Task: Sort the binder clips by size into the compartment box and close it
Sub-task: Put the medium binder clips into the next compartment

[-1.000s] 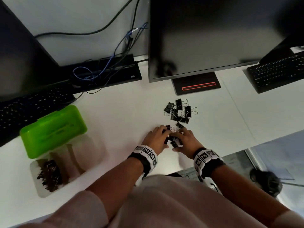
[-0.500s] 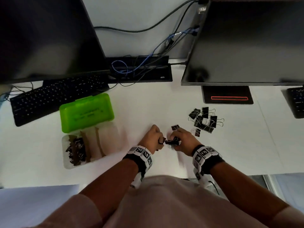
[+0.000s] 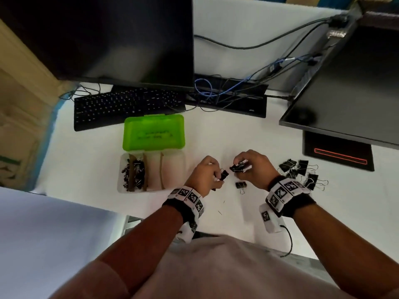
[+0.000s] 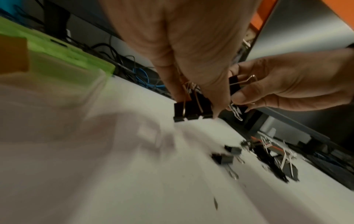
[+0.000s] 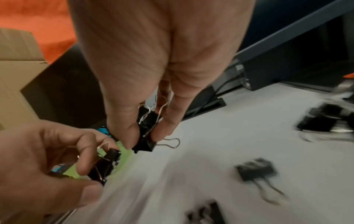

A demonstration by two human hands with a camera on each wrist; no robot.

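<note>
My left hand (image 3: 207,175) pinches a small bunch of black binder clips (image 4: 193,109) just above the white desk. My right hand (image 3: 250,165) pinches black binder clips (image 5: 146,136) a little to the right of it; the two hands are apart. One black clip (image 3: 241,185) lies on the desk between and below them. A pile of larger black clips (image 3: 299,172) lies to the right of my right wrist. The compartment box (image 3: 172,171) stands open to the left, its green lid (image 3: 153,132) folded back. Small clips (image 3: 133,173) fill its left compartment.
A black keyboard (image 3: 121,106) lies behind the box. Two dark monitors (image 3: 108,37) stand at the back, with a monitor base (image 3: 336,154) at the right and cables (image 3: 216,91) between them. The desk's front edge runs just below my wrists.
My hands have drawn apart, each holding clips, and the left has shifted toward the box. One clip now lies on the desk below them. The head view has swung left.
</note>
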